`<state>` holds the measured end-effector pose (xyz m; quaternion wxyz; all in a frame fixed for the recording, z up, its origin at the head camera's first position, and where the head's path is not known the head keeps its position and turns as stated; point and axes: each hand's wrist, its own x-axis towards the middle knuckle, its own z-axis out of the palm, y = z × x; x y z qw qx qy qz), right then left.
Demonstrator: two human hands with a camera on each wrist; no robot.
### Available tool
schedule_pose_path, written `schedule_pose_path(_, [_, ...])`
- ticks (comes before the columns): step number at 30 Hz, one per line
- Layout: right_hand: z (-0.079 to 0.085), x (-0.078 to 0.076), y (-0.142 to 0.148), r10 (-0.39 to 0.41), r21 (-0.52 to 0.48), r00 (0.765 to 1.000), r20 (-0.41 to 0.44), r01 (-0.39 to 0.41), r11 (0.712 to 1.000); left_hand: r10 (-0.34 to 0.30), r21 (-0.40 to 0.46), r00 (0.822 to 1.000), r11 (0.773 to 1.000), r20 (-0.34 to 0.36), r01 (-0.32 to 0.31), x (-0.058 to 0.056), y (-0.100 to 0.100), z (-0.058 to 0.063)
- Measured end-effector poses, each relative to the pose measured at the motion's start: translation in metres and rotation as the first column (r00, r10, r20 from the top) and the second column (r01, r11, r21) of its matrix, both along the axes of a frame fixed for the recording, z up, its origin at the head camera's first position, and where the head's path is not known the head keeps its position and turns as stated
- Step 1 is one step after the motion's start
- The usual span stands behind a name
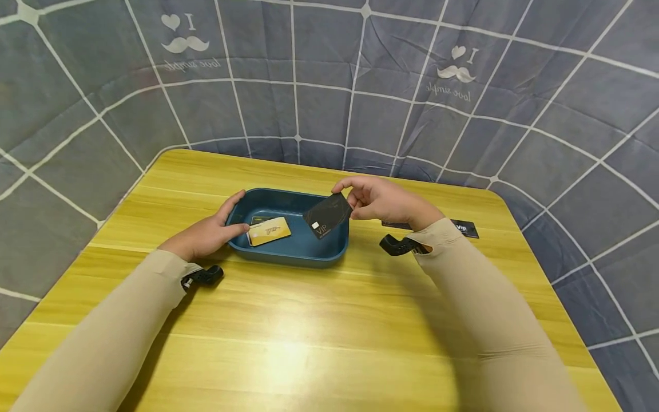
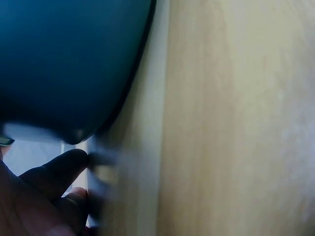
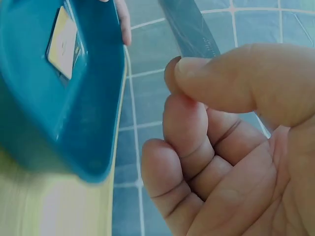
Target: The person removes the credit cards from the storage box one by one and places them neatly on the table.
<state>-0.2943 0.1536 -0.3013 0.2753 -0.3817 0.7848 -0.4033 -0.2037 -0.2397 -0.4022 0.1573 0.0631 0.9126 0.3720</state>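
In the head view my right hand (image 1: 383, 200) pinches a black VIP card (image 1: 329, 214) by its edge, tilted above the right end of a blue plastic tray (image 1: 288, 260). The right wrist view shows thumb and index finger together on the card (image 3: 192, 29), the other fingers curled. My left hand (image 1: 206, 236) holds the tray's left end, its thumb over the rim and its fingers outside. Inside the tray a yellow card (image 1: 269, 232) lies partly over a dark card (image 1: 257, 220). The tray's outer wall (image 2: 64, 64) fills the left wrist view's upper left.
Another black card (image 1: 465, 229) lies on the wooden table (image 1: 319, 320) beyond my right forearm. Nearer the right hand, a dark card (image 1: 393, 225) is partly hidden by it. A grey curtain (image 1: 329, 68) with white lines surrounds the table's back and sides.
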Motion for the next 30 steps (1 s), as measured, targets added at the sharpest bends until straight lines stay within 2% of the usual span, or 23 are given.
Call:
schedule_pose_path(6, [-0.008, 0.006, 0.046, -0.077, -0.017, 0.997, 0.028, 0.077, 0.997, -0.005, -0.009, 1.0, 1.0, 0.005, 0.005, -0.001, 0.001, 0.0])
schedule_pose_path(15, [-0.036, 0.01, 0.108, -0.199, -0.02, 0.977, 0.079, 0.202, 0.979, -0.006, -0.012, 1.0, 1.0, 0.019, 0.006, -0.002, 0.006, 0.001])
schedule_pose_path(24, [-0.064, 0.011, 0.146, -0.291, 0.061, 0.953, 0.079, 0.287, 0.956, -0.009, -0.018, 1.0, 1.0, 0.011, 0.009, 0.0, 0.006, 0.002])
schedule_pose_path(30, [-0.08, 0.01, 0.156, -0.302, 0.123, 0.953, 0.01, 0.299, 0.947, -0.006, -0.022, 1.0, 1.0, 0.007, 0.006, -0.001, 0.007, 0.001])
